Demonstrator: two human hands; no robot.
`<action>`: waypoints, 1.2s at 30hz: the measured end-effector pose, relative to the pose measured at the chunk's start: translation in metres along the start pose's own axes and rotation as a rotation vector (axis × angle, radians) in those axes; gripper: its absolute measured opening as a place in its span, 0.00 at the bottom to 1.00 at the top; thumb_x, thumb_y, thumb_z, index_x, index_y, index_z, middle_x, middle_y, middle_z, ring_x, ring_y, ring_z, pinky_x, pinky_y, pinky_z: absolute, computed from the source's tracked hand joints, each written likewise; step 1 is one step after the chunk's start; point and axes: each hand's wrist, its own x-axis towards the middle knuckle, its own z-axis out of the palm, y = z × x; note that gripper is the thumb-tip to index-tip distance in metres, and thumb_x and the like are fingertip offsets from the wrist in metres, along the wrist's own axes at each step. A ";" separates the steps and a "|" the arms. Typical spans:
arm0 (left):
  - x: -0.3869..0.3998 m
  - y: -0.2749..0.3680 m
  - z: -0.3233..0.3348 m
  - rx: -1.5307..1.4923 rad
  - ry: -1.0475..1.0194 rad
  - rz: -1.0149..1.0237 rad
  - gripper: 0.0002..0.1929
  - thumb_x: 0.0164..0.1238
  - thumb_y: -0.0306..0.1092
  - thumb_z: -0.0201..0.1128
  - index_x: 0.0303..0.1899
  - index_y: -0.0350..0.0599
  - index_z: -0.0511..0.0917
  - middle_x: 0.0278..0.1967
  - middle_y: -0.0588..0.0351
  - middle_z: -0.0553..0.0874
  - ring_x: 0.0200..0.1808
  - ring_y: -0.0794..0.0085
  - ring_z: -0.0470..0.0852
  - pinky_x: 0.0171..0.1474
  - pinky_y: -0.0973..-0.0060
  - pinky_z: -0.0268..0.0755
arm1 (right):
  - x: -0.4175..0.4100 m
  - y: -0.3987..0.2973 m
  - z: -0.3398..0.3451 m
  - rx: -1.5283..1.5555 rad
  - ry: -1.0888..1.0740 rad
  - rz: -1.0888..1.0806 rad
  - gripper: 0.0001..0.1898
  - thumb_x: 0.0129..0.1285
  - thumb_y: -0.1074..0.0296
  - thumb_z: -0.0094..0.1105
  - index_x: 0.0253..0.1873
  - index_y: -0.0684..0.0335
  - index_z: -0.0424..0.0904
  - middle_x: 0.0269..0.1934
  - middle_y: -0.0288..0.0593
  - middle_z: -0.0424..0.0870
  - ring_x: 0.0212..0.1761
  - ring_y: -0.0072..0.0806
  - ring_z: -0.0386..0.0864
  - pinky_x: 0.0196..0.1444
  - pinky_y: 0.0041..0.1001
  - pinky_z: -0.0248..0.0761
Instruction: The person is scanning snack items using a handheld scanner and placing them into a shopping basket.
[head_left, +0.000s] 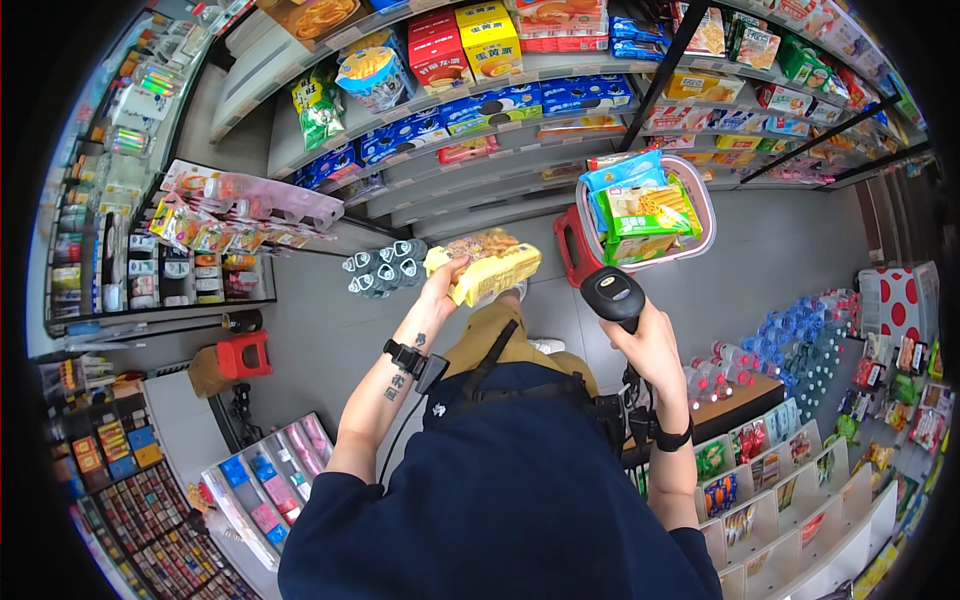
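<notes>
My left hand (450, 279) grips a yellow snack package (495, 274) by its left end, above the floor in front of me. Brown baked pieces show on its upper face. In my right hand (646, 341) is a black handheld barcode scanner (613, 294), held by its handle with the rounded head up. Just beyond the scanner stands a pink plastic basket (706, 225) filled with packaged snacks, a green biscuit-roll pack (646, 214) on top and a blue pack (622, 174) behind it. A red plastic stool (576, 244) is beside and partly under the basket.
Shelves of boxed snacks (491, 106) curve across the far side. Shrink-wrapped water bottles (386, 268) stand on the floor at left, near a hanging-goods rack (247, 217). Another red stool (244, 354) is further left. At right are bottle packs (799, 337) and a divided white display rack (787, 499).
</notes>
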 end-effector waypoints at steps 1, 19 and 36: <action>0.009 0.002 -0.009 0.021 0.030 -0.005 0.21 0.84 0.33 0.60 0.70 0.31 0.73 0.65 0.37 0.85 0.65 0.50 0.86 0.70 0.54 0.80 | 0.001 0.005 0.001 0.006 0.007 0.002 0.23 0.62 0.60 0.72 0.59 0.67 0.82 0.44 0.61 0.91 0.51 0.59 0.89 0.54 0.44 0.80; 0.211 0.059 -0.087 0.657 0.148 -0.236 0.24 0.67 0.35 0.72 0.62 0.38 0.77 0.49 0.47 0.90 0.44 0.55 0.92 0.49 0.60 0.89 | 0.053 -0.010 0.085 0.071 0.144 0.497 0.22 0.64 0.59 0.73 0.55 0.69 0.83 0.36 0.57 0.90 0.40 0.49 0.92 0.46 0.40 0.81; 0.310 0.079 -0.099 2.218 0.241 0.712 0.28 0.58 0.27 0.74 0.62 0.59 0.80 0.59 0.54 0.82 0.68 0.50 0.75 0.61 0.43 0.73 | 0.006 0.041 0.193 0.361 0.326 0.785 0.12 0.66 0.72 0.69 0.50 0.71 0.83 0.35 0.42 0.89 0.32 0.27 0.90 0.38 0.29 0.82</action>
